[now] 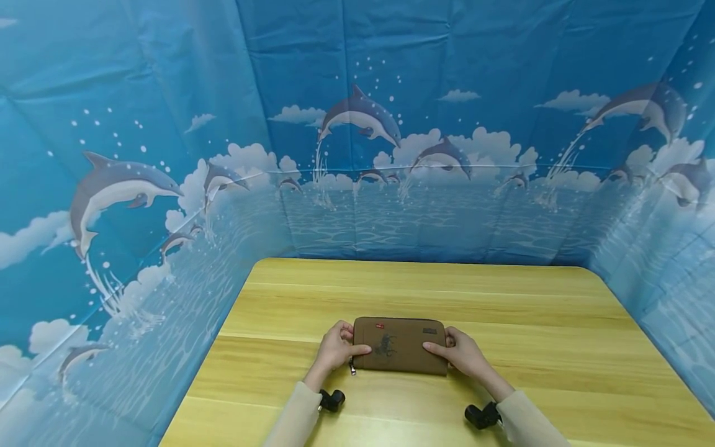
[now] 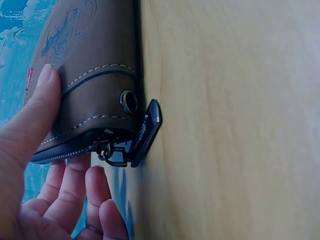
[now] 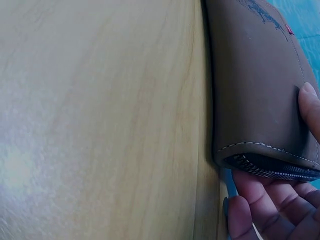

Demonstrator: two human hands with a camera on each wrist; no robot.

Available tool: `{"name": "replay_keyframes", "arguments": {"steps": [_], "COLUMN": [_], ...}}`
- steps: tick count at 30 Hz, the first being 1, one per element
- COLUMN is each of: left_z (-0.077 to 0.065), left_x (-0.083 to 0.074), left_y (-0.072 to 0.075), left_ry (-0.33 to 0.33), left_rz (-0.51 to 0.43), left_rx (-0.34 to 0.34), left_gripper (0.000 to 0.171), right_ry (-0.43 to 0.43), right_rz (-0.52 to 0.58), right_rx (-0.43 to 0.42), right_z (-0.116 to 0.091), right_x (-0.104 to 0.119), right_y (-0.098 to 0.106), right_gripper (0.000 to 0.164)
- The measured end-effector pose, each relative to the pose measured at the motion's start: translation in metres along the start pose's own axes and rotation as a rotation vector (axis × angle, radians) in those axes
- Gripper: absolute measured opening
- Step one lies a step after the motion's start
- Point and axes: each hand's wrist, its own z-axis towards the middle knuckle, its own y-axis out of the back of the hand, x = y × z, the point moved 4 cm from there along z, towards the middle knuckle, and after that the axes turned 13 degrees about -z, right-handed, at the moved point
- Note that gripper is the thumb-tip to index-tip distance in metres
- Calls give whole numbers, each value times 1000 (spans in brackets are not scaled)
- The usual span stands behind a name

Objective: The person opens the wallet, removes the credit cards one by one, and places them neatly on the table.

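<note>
A brown zip-around wallet [image 1: 404,357] with a dark printed figure and a small red tag is held between both hands near the middle of the table. My left hand [image 1: 335,349] grips its left end, thumb on the front face and fingers behind. At that end a metal zipper pull [image 2: 145,132] hangs beside an eyelet. My right hand [image 1: 463,352] grips the other end the same way, its thumb [image 3: 311,107] on the leather face. The zip edge [image 3: 280,172] runs along this end, above the right fingertips. The wallet's back is hidden.
The wooden table [image 1: 424,292] has rounded far corners. Blue sheeting [image 1: 447,217] printed with dolphins and clouds stands behind it and along both sides. Black wrist devices [image 1: 481,416] sit below the sleeves.
</note>
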Motion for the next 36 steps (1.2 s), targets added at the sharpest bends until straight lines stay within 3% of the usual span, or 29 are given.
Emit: {"name": "replay_keyframes", "arguments": {"steps": [14, 26, 31, 36], "left_z": [1, 0, -6, -16], "left_x": [3, 2, 0, -2], "left_y": [1, 2, 6, 8], "left_ry": [-21, -51, -68, -85], "left_rz": [-15, -6, 95, 325], "left_rx": [-8, 2, 52, 104], "left_gripper": [51, 51, 60, 62], "right_ry": [61, 97, 114, 124], "right_rz": [85, 153, 168, 163], "right_rx": [118, 136, 142, 144], "right_z": [3, 3, 2, 1], "right_x": [-2, 0, -1, -3], "right_y": [-3, -2, -4, -4], "right_gripper": [58, 58, 58, 56]}}
